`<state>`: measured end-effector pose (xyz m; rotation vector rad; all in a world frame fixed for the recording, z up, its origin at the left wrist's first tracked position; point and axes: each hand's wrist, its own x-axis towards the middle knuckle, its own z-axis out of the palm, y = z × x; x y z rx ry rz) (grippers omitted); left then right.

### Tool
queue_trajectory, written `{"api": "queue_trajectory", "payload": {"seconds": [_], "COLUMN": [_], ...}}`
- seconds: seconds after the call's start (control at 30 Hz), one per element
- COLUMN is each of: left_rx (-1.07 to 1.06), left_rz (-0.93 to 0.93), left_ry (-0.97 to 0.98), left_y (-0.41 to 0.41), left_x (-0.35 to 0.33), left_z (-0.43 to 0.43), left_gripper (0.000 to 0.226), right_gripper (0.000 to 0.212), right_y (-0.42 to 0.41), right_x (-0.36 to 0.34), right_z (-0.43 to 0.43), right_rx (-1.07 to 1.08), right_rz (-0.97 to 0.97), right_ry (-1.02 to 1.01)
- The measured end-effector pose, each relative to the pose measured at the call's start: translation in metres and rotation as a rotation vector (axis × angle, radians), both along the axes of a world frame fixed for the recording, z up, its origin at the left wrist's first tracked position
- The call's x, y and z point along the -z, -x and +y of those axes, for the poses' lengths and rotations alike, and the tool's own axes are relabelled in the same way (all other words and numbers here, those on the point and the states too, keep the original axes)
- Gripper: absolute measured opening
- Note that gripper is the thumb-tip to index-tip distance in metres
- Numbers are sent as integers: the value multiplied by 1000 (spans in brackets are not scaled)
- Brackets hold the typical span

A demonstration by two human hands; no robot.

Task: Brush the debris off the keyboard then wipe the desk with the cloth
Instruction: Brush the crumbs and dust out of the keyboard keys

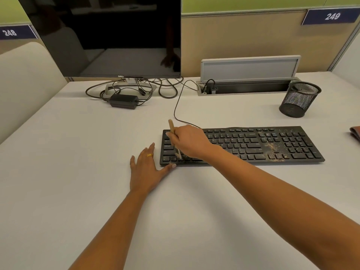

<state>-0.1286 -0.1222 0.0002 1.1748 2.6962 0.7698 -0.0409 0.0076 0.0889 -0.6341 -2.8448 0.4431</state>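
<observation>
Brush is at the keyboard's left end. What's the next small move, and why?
Probably sweep the brush in the right hand rightward along the keyboard: the debris lies thickest right of its middle, while the keys under the brush look nearly clean. The left hand, flat on the desk at the keyboard's left end, can steady it.

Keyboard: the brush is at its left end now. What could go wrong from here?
1. The right hand holds the brush at the left end of the keyboard, but the debris lies mostly by the arrow keys; strokes there could push grit between keys.
2. The left hand lies flat on the desk, only its thumb at the keyboard's corner; the keyboard might slide.
3. Grit swept off may land under that hand, where the cloth could miss it.
</observation>
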Motion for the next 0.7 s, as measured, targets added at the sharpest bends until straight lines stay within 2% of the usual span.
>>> {"api": "queue_trajectory", "payload": {"seconds": [0.07, 0.17, 0.23, 0.47, 0.6, 0.7], "left_rx": [0, -1, -3, -3, 4, 2], "left_rz": [1, 10, 12, 7, -5, -3], "left_ry": [-1, 3, 2, 14, -3, -10], "left_y": [0, 1, 1, 1, 0, 1], "left_x": [0, 1, 1, 1, 0, 1], "left_z": [0, 0, 0, 1, 1, 0], "left_gripper": [99, 99, 99, 99, 98, 97], "right_gripper": [45, 42, 41, 38, 38, 41], "right_y": [3, 5, 5, -6, -12, -12], "right_x": [0, -3, -3, -11, -16, -15], "right_z": [2, 1, -2, 10, 22, 23], "right_rx": [-1, -33, -89, -199, -128, -49], "right_rz": [8, 101, 88, -95, -164, -112], "right_ry": [70, 294, 340, 131, 45, 32]}}
